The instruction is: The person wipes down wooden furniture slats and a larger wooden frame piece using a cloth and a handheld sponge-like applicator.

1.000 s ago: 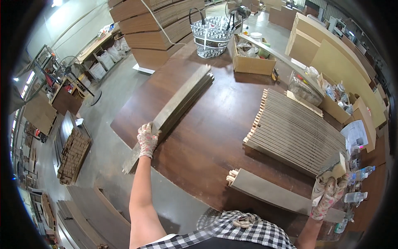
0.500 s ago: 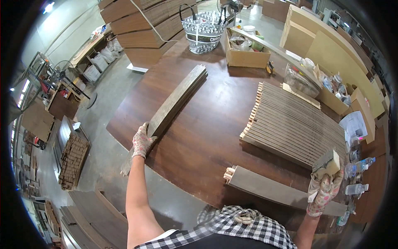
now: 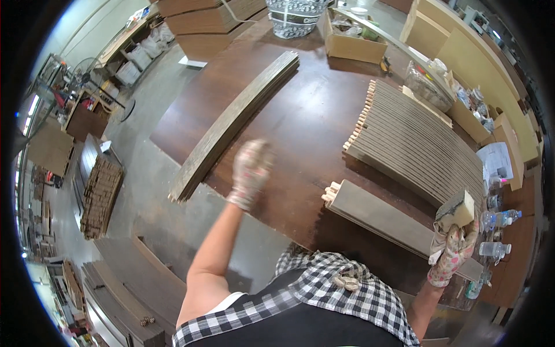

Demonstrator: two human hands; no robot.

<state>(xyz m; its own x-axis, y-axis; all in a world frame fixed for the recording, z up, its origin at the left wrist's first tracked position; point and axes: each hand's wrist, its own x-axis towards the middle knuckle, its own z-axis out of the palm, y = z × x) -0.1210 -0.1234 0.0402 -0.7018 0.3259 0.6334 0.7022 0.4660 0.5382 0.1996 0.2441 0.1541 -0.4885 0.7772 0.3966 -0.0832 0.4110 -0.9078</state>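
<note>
Site: woodworking workshop | large brown worktable (image 3: 289,127) bearing a close row of pegged slats (image 3: 416,141) | grey floor (image 3: 153,191) with bundled strips (image 3: 101,202) and long planks (image 3: 136,272) stacked at left | rear: tall stack of brown boards (image 3: 208,24); side bench (image 3: 120,39), white sacks (image 3: 140,58) beneath | right: big tan panels (image 3: 485,61) stood on edge | far left: standing fan (image 3: 87,76)

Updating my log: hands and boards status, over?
Left hand blurred, apart from long boards overhanging table. Right hand gripping sponge. Bottles near right hand.

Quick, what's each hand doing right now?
Left hand: nothing seen in it; too blurred to tell open or closed.
Right hand: closed, holding a pale block with a dark face.
</note>
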